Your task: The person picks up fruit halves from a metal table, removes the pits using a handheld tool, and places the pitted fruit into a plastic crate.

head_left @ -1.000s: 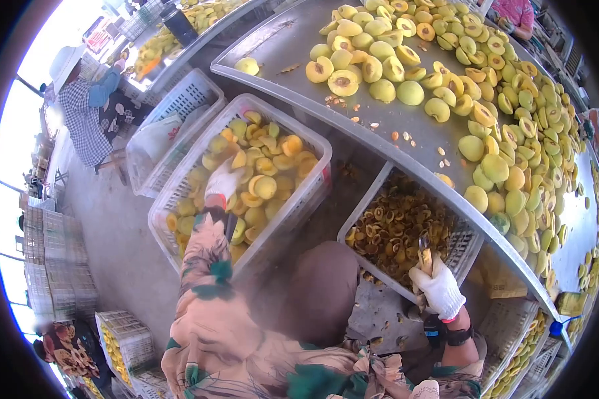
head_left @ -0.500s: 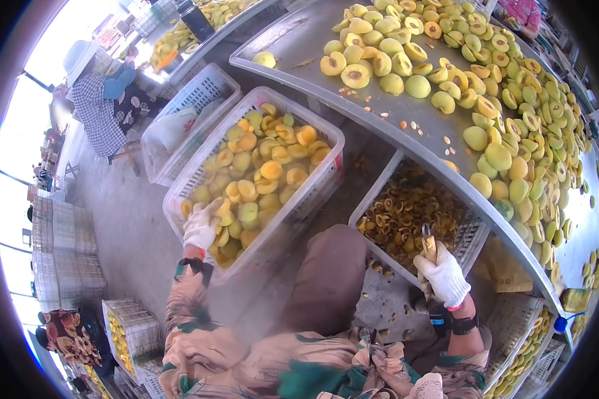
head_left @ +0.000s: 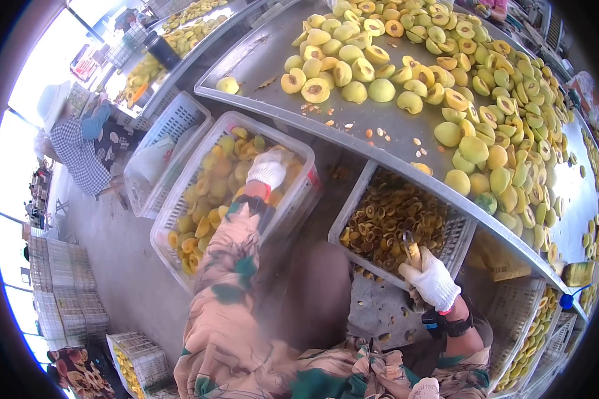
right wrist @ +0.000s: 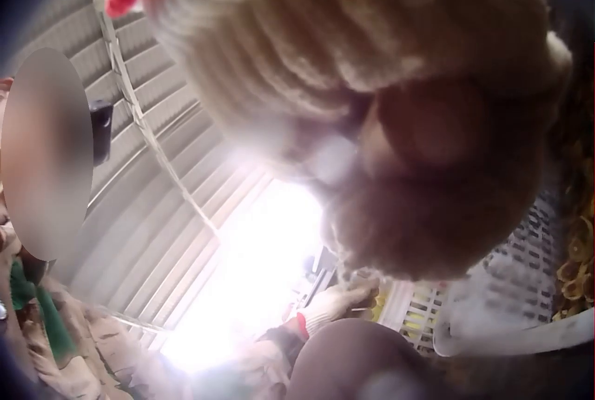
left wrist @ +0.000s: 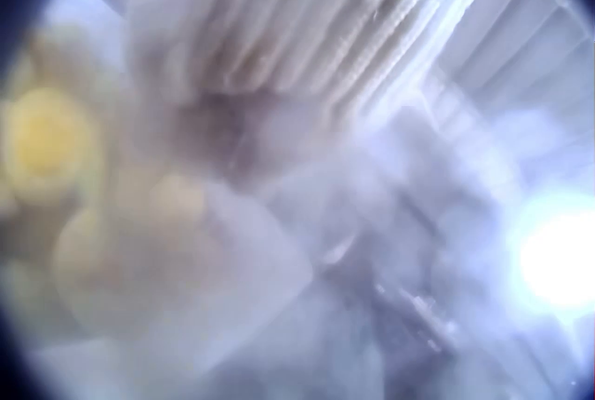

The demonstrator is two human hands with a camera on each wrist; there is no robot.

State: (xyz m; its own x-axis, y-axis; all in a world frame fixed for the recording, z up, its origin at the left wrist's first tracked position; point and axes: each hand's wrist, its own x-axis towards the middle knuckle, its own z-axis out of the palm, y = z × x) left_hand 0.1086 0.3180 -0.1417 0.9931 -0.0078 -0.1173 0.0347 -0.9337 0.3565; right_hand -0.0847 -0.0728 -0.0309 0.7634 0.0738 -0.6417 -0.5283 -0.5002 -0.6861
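Observation:
My left hand [head_left: 268,169], in a white knit glove, reaches over a white plastic crate [head_left: 161,234] heaped with halved yellow-green stone fruit [head_left: 209,183]. Its fingers lie at the fruit near the crate's right side, blurred in the head view; in the right wrist view the left hand [right wrist: 337,305] shows extended fingers. In the left wrist view the glove's ribbed cuff [left wrist: 307,28] fills the top, and the fingertips are hidden. My gloved right hand [head_left: 434,279] grips a wooden-handled pitting tool [head_left: 412,251] with a curved metal tip, beside a crate of pits and scraps [head_left: 396,216].
A metal table [head_left: 273,86] carries many fruit halves and loose kernels; its raised edge runs above both crates. A blue-white crate [head_left: 173,133] stands beyond the fruit crate. Another person [head_left: 80,143] sits at the far left. Stacked crates [head_left: 66,279] line the left.
My left hand came back to the crate's near end, then moved forward and right across the fruit. The right hand still holds the pitting tool; the head view has shifted slightly.

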